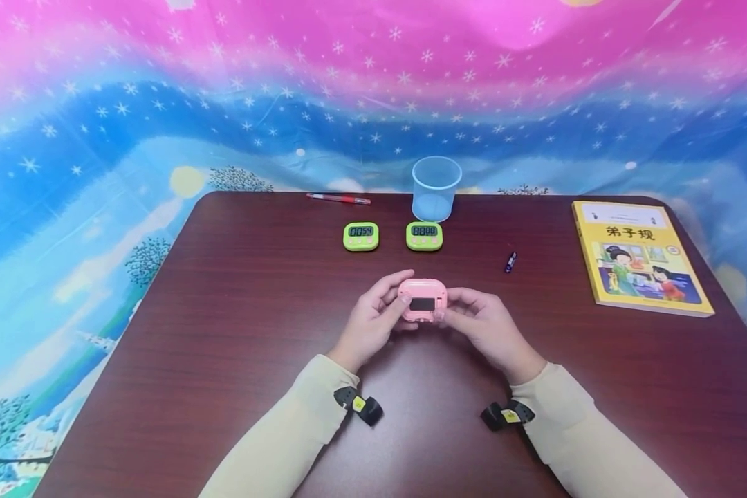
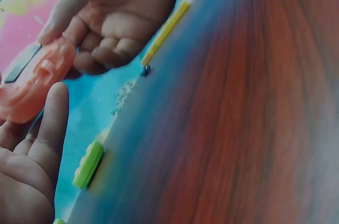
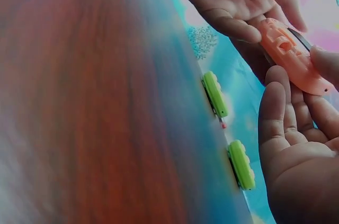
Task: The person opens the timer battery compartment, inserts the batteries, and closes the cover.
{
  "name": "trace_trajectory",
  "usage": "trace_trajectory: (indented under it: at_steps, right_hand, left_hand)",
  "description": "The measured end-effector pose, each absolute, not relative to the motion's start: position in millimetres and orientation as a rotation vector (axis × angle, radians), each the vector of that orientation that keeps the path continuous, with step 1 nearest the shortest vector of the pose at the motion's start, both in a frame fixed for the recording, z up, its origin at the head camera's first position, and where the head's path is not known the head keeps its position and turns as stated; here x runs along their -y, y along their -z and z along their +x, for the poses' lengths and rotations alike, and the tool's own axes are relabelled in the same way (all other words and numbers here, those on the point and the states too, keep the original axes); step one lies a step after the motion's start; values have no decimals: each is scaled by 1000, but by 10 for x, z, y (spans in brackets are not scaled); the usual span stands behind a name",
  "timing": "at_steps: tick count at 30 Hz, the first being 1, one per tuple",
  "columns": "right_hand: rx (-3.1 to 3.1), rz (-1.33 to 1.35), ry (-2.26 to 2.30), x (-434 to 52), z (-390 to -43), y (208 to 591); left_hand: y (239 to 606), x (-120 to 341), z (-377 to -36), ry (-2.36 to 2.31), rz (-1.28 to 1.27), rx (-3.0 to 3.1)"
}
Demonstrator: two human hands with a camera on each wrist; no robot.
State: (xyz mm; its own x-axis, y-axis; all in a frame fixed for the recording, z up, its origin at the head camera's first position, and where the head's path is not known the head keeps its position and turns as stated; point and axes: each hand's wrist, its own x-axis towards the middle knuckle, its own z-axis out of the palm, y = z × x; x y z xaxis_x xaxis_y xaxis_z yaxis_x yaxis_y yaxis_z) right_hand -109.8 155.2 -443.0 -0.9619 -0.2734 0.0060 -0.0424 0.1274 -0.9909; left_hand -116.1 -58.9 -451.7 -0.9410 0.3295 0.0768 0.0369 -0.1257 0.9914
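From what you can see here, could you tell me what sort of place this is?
Probably a staged tabletop recording set, not a lived-in room: a dark reddish wooden table backed by a pink-and-blue starry printed cloth, with two green digital timers and a yellow children's book laid out neatly.

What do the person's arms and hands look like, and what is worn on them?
Both arms wear long, pale cream sleeves reaching the wrists. A small black device with a yellow mark is strapped at each wrist: one on the left, one on the right. The left hand and right hand are bare, without gloves.
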Motion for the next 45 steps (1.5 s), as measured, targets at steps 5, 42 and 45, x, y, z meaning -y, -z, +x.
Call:
trace_trajectory:
  at_steps: [5,42,45]
  right_hand:
    - [-2200,-299,1952,-1528,-1083,4461]
    - [-2476,-161,1991,-1369,-982,4630]
    - [-2459,-115,2010,-1354,-979,4636]
  left_hand:
    - [4527,535,-1129,-2274,318,-1733]
    - [4656,366,-1015,-2336,145,-1640]
    - [4677,358,-1018,-2330,120,-1629]
